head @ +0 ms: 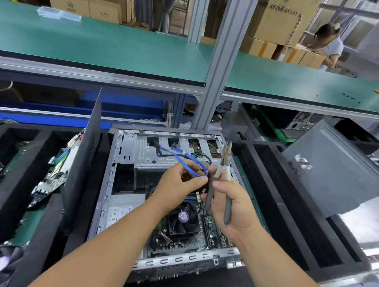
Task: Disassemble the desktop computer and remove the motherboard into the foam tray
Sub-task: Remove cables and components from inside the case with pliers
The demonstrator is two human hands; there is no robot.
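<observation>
Case [121, 188] lies opened; motherboard [187, 240] remains inside, foam tray [272, 194] beside it. Left hand [177, 184] pinches blue cables [185, 160]; right hand [233, 204] grips pliers [225, 170]. Cable clearing, unscrewing and lifting out appear outstanding.

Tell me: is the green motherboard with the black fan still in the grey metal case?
In. The green motherboard lies inside the open grey metal case, its black fan showing below both hands.
</observation>
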